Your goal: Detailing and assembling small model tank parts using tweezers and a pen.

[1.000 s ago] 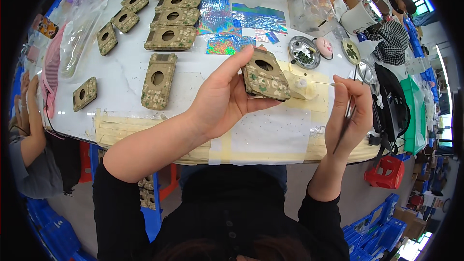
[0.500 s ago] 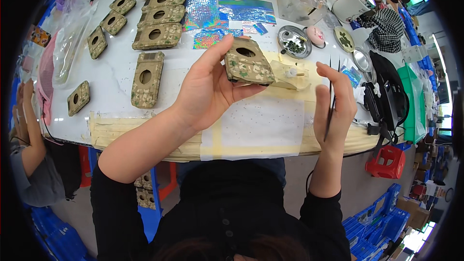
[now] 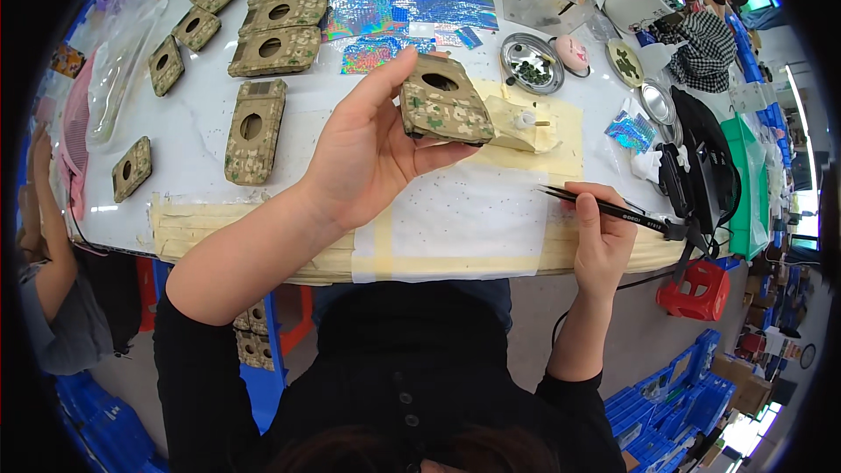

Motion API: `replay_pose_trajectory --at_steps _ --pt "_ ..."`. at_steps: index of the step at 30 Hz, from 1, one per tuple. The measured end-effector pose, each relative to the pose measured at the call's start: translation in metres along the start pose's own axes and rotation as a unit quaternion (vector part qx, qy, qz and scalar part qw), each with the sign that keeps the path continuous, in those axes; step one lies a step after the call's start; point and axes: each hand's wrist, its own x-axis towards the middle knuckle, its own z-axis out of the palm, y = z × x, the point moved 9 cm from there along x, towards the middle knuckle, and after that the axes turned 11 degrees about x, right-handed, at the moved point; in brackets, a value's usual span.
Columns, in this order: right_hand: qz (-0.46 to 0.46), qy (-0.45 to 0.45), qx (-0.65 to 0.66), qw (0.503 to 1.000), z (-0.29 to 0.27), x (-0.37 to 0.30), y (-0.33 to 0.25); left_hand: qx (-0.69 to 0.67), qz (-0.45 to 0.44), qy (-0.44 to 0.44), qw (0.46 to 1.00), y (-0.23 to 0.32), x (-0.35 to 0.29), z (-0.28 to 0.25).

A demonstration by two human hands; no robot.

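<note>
In my left hand (image 3: 355, 144) I hold a camouflage-patterned model tank hull (image 3: 448, 109), tilted, its round opening facing up. Fingers and thumb grip it along its edges. My right hand (image 3: 604, 241) is closed on black tweezers (image 3: 613, 210), whose tips point left over a white paper sheet (image 3: 455, 219) with tiny dark specks on it. The tweezers stay apart from the hull. Just beyond the hull stands a small glue-stained block with a little white nozzle (image 3: 526, 123), on yellowed tape.
More camouflage hulls (image 3: 254, 133) stand at the left and back left. Shiny holographic sheets (image 3: 442, 4) lie at the back. A round metal dish (image 3: 531, 63) holds small dark-green parts. At right are a black bag (image 3: 710, 166) and a green tray (image 3: 745, 197). Another person's arm (image 3: 44, 210) shows far left.
My right hand has lowered and turned, so the tweezers went from nearly upright to nearly level, tips leftward. My left hand still holds the hull, with the whole view shifted slightly.
</note>
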Motion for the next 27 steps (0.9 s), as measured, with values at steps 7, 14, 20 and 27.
replay_pose_trajectory --at_steps 7,14,20,27 --pt "-0.009 0.008 -0.004 1.0 0.003 0.0005 0.0028 0.003 -0.001 0.003 1.0 0.0015 -0.0004 0.0003" --pt "-0.001 0.007 0.001 1.0 0.0041 0.0005 0.0039 -0.003 0.002 0.003 1.0 0.0006 -0.0003 -0.0001" --pt "0.001 0.004 0.003 1.0 0.0048 0.0012 0.0048 0.0 0.002 0.005 1.0 0.0008 -0.0006 -0.0004" --pt "-0.003 0.003 -0.001 1.0 0.0063 0.0011 0.0025 0.006 0.001 0.008 1.0 0.0008 -0.0011 -0.0004"
